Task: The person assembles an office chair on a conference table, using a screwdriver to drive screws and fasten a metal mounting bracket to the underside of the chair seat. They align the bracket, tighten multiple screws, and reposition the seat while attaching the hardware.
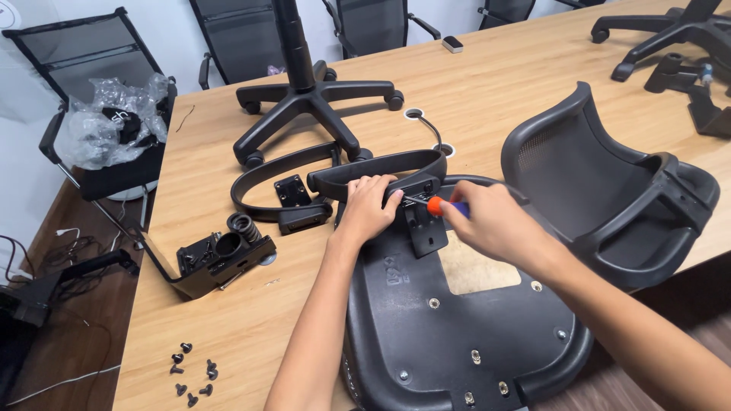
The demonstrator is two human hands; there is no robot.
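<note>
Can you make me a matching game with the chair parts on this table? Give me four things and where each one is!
Things:
1. screwdriver
2. loose screws
3. wheel base
4. plastic wrap

Places:
A. on a chair beside the table
B. in the right hand
C. at the table's near left corner
D. on the table, behind the armrest that the left hand steadies

Pairs: 1-B, 2-C, 3-D, 4-A

Orange-handled screwdriver (440, 205) — tip at black armrest (381, 171) bracket.
</note>
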